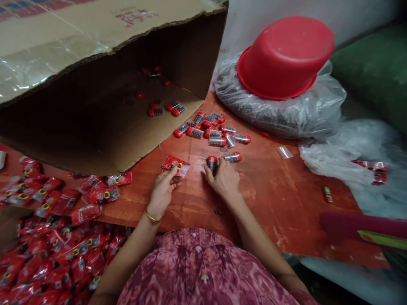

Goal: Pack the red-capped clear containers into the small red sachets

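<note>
My left hand [164, 188] pinches a small red printed plastic pouch [174, 162] by its near edge, just above the table. Its right end looks clear or whitish. To the right, the fingers of my right hand [223, 178] are closed around a small red-capped clear tube [212, 163] with dark contents. Just beyond those fingers lies a similar tube [233, 157] on its side. Farther back, several more red-capped tubes [217, 141] lie in a loose heap on the table.
A large open cardboard box [152, 140] lies on its side at the left, with several tubes inside. Filled red packets [57, 262] pile up at lower left. At the back right, an upturned red tub [286, 55] rests on a plastic-wrapped bundle [273, 112]. The table [270, 203] is reddish.
</note>
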{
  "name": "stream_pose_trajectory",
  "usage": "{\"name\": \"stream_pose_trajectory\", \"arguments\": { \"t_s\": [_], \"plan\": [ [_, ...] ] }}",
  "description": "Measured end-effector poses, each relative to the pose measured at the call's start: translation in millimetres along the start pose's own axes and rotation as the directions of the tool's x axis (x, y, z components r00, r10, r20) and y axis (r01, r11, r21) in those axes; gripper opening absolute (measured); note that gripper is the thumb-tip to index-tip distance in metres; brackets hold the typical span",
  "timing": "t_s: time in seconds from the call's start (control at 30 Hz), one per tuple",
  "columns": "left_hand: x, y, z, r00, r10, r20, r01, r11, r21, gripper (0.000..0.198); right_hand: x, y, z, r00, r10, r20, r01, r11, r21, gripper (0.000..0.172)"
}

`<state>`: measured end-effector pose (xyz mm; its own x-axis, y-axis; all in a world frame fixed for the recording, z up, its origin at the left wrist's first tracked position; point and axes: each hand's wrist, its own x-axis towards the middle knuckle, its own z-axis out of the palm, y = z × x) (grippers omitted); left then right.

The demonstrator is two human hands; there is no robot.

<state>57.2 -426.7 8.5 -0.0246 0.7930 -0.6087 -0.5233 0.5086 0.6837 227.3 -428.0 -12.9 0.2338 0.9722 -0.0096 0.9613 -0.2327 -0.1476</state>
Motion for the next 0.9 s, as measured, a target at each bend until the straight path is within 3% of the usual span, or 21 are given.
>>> {"name": "stream_pose_trajectory", "arguments": {
  "t_s": [0.07,0.17,0.27,0.37,0.43,0.53,0.77,0.9],
  "plan": [
    [1,2,0.2,1.000,-0.021,0.011,0.021,0.999,-0.028,0.023,2,2,3,0.999,-0.036,-0.008,0.036,0.999,-0.014,0.055],
    [1,3,2.4,0.998,-0.057,0.030,0.059,0.997,-0.059,0.022,5,8,6,0.998,-0.056,-0.007,0.057,0.998,0.030,0.039],
    [1,3,3.4,0.997,-0.068,0.034,0.070,0.995,-0.068,0.020,2,18,2,0.992,-0.127,0.016,0.115,0.937,0.331,0.029],
    [0,1,3.4,0.997,-0.051,0.056,0.053,0.998,-0.034,0.021,-12,22,-12,0.961,-0.267,0.067,0.131,0.658,0.742,0.027],
    [-2,0,4.1,0.997,-0.022,0.079,0.022,1.000,0.010,0.023,-23,19,-23,0.939,-0.324,0.115,0.056,0.473,0.879,0.025],
    [-4,-1,6.3,0.992,0.007,0.123,-0.017,0.997,0.077,0.026,-32,11,-35,0.916,-0.369,0.155,-0.013,0.361,0.933,0.020],
    [-4,-1,5.1,0.968,0.122,0.221,-0.174,0.957,0.232,0.024,-27,5,-30,0.905,-0.376,0.198,-0.078,0.312,0.947,0.019],
    [-5,-2,8.9,0.960,0.123,0.252,-0.177,0.963,0.205,0.027,-30,2,-25,0.919,-0.360,0.160,-0.063,0.267,0.962,0.019]
  ]
}}
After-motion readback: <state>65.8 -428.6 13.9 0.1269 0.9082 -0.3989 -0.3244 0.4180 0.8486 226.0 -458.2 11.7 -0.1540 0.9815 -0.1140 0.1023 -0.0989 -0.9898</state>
